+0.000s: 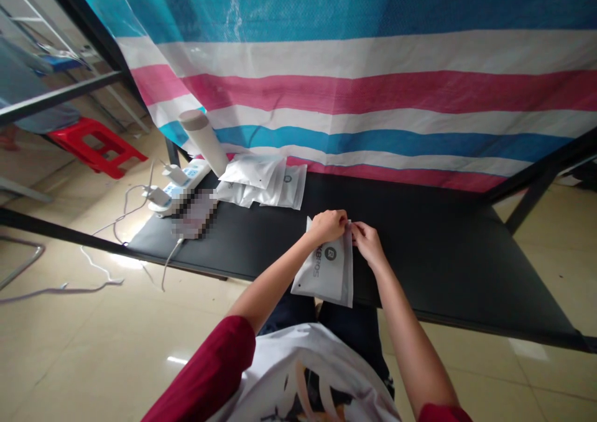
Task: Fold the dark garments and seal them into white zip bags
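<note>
Printed pouch (334, 276) overhangs the near edge, black tabletop (448, 257) stretching rightward.

Held pouch (329, 276): left forearm (280, 260) and left hand (329, 225) hide part of its printed name and top edge; contents cannot be told.
Right hand (368, 243): some fingers curl out of sight.
Pouch stack (254, 172), near the back left corner of the desk (443, 254): lower ones partly covered, number unclear.
Phone (194, 214), desk's left end: pixelated, screen unreadable.
Striped sheet (373, 92), back edge: runs out of view at the top.
Seated person (28, 80), beyond the left end: blurred, cut off at left, covering part of a red stool (100, 145).
Shirt print (321, 394), below the front edge: cut off at bottom.
</note>
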Tool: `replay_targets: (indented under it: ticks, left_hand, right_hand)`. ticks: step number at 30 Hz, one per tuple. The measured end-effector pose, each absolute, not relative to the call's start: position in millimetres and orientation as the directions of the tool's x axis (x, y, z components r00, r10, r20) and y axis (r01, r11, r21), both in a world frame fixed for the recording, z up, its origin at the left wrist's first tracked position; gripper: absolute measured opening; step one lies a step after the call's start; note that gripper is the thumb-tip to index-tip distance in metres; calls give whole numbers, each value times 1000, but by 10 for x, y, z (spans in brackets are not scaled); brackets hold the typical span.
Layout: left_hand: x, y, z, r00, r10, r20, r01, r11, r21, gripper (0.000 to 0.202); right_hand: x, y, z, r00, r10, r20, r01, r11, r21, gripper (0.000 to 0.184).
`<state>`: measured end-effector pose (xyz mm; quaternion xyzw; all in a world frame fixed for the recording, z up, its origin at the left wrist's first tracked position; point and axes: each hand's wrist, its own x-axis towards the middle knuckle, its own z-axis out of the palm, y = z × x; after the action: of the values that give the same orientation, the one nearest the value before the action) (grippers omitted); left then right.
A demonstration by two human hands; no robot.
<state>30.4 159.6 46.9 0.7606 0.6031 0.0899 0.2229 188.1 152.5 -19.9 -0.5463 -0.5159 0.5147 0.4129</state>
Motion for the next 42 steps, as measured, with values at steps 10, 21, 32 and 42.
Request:
replay_targets:
  ticks: [10, 21, 32, 42]
  left_hand:
    - [368, 1643, 519, 251, 963, -103, 869, -177, 461, 24]
    - [385, 1860, 476, 190, 982, -10, 861, -162, 482, 22]
    - [378, 1104, 251, 182, 917, 356, 817, -342, 464, 57]
    - [259, 1003, 89, 163, 926, 340, 677, -355, 644, 71]
  right_hand:
    - [1995, 933, -161, -80, 978, -195, 282, -165, -945, 52]
    - [2049, -11, -65, -74, 936, -345, 234, -320, -918, 58]
    - [2224, 511, -84, -43, 956, -289, 106, -283, -953, 57]
    - [2079, 1135, -63, -230, 957, -178, 501, -41, -864, 39]
